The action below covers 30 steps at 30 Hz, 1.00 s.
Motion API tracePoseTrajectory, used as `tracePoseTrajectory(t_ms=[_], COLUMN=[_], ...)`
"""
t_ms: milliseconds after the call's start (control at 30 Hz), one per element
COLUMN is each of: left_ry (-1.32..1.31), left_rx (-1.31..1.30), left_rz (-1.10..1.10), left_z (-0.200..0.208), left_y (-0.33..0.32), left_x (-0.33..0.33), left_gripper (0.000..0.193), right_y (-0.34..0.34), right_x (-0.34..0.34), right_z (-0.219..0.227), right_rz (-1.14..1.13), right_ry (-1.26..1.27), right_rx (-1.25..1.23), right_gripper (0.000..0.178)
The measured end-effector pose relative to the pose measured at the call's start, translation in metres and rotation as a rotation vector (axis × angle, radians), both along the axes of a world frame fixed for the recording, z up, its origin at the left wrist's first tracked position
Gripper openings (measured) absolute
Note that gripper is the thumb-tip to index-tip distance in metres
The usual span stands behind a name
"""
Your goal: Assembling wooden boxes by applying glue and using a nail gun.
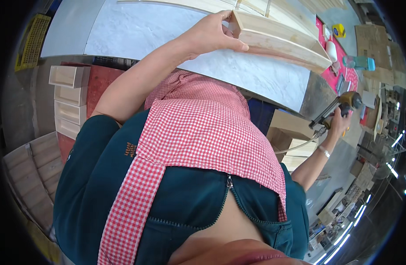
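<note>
The left hand (212, 36) pinches the left end of the wooden box (282, 46) over the marbled tabletop (256, 75), while the right hand (340, 122) curls around a nail gun (345, 104), well apart from it. The box looks light and stiff (its thin walls could split), so the end corners seem the surest hold

I see a table (136, 28) ahead of the person (212, 132), a box (287, 49) over it, the left hand (212, 34) at its left end. Farther right, the right hand (340, 122) holds a nail gun (351, 101). A container (365, 64) sits beyond the box's right end. Left are stacked trays (70, 98), then a crate (33, 42).
</note>
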<state>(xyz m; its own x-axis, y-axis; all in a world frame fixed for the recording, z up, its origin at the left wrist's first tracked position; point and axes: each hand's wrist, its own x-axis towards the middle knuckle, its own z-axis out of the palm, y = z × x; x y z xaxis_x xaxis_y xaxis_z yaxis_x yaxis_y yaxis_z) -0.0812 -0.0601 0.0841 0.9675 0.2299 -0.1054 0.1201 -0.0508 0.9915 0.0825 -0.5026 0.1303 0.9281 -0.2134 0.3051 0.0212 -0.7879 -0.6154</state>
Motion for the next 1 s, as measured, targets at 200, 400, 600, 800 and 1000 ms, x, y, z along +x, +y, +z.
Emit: tracePoseTrajectory(t_ms=[200,400,600,800,1000], left_ry=[0.032,-0.025,0.003,0.015,0.029], left_rx=[0.027,0.038,0.115,0.120,0.066], left_rz=[-0.042,0.035,0.050,0.063,0.057], left_z=[0.001,-0.002,0.014,0.016,0.015], left_y=[-0.006,-0.013,-0.012,-0.014,-0.016], left_x=[0.025,0.024,0.013,0.009,0.007], left_gripper=[0.090,0.082,0.082,0.079,0.075], right_y=[0.080,0.169,0.192,0.209,0.207], right_x=[-0.120,-0.198,-0.205,-0.205,-0.196], right_z=[0.012,0.029,0.008,0.027,0.028], right_rz=[0.114,0.233,0.310,0.133,0.317], right_ry=[-0.221,0.315,0.337,0.598,0.820], right_rx=[0.279,0.469,0.369,0.249,0.022], right_gripper=[0.019,0.016,0.018,0.027,0.034])
